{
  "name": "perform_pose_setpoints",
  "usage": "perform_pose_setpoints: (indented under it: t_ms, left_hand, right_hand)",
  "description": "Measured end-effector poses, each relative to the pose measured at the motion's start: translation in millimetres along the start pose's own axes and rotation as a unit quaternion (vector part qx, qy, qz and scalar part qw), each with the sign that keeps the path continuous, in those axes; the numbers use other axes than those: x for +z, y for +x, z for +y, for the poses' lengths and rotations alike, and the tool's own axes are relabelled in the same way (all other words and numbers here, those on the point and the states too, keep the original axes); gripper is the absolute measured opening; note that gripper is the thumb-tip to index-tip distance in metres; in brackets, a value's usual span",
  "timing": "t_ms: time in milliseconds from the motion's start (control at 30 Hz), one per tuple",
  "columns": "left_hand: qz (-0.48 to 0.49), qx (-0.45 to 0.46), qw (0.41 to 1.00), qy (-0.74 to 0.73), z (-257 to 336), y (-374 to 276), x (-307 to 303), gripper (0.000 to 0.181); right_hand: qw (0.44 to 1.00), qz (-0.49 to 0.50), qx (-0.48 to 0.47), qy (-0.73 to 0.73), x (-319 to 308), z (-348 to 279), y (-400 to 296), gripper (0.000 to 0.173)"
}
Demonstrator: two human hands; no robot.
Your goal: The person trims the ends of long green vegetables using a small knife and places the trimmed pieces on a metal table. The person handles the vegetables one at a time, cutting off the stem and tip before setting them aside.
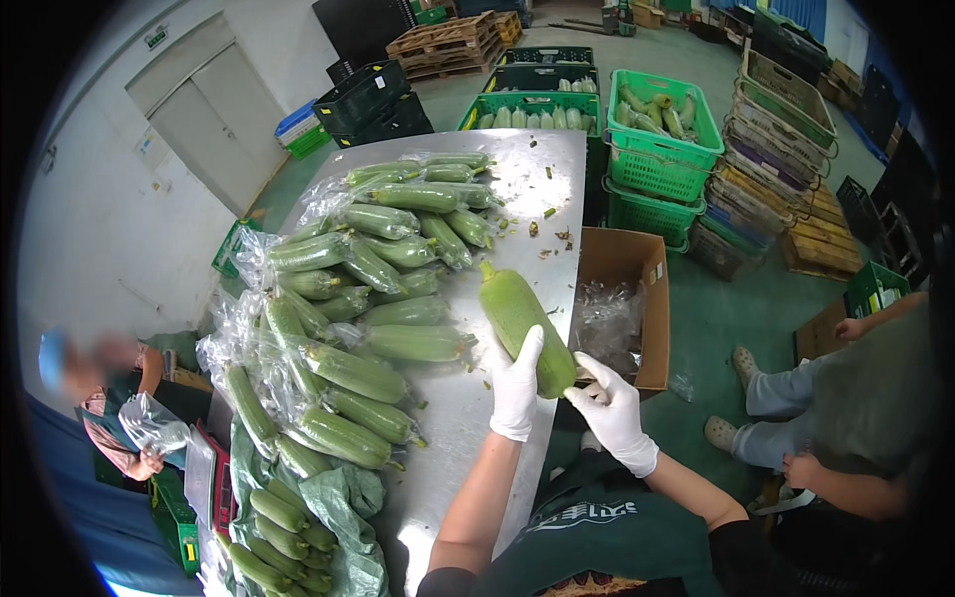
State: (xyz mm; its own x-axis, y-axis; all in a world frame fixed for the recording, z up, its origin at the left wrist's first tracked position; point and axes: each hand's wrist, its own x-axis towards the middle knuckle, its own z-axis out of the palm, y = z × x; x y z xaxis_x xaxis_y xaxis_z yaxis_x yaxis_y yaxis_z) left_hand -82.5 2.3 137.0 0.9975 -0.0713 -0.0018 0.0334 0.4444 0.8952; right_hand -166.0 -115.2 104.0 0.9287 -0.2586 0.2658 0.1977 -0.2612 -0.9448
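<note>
A thick green gourd, without wrapping, is held above the right edge of the steel table. My left hand, in a white glove, grips it from below, with its stem end pointing up and away. At its lower end my right hand, also gloved in white, pinches the tip between thumb and fingers. Left of my hands lies a heap of long gourds in clear plastic bags. Nearer to me on the left, an open green woven sack holds several unwrapped gourds.
Right of the table stands a cardboard box with clear plastic film. Beyond are green crates of gourds and stacked crates. Scraps dot the table. One person stands at right; another holds a plastic bag beside a red scale.
</note>
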Motion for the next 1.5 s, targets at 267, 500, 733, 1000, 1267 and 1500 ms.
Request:
perform_pose_setpoints:
  t_ms: [267,500,733,1000,1267,1500]
  left_hand:
    - [-0.109,-0.16,0.972,-0.134,-6,-5,-2,0.076]
    - [-0.157,-0.12,0.969,-0.149,-4,-5,-1,0.079]
    - [-0.005,-0.004,0.999,-0.049,-24,2,-2,0.044]
    - [0.0,-0.076,0.996,-0.046,-5,-2,4,0.053]
    - [-0.088,-0.12,0.971,-0.186,-10,1,-8,0.077]
    - [-0.063,-0.147,0.974,-0.158,-20,-5,-36,0.077]
  right_hand:
    - [0.904,-0.138,0.29,0.282,-21,6,-4,0.062]
    - [0.893,-0.187,0.23,0.339,-16,3,-9,0.059]
    - [0.972,-0.024,0.124,0.198,-9,-10,-9,0.06]
    - [0.981,-0.045,0.097,0.161,-11,-1,-15,0.051]
    - [0.914,-0.117,0.212,0.324,-8,-16,-19,0.047]
    - [0.996,-0.054,0.071,-0.022,2,-34,-20,0.064]
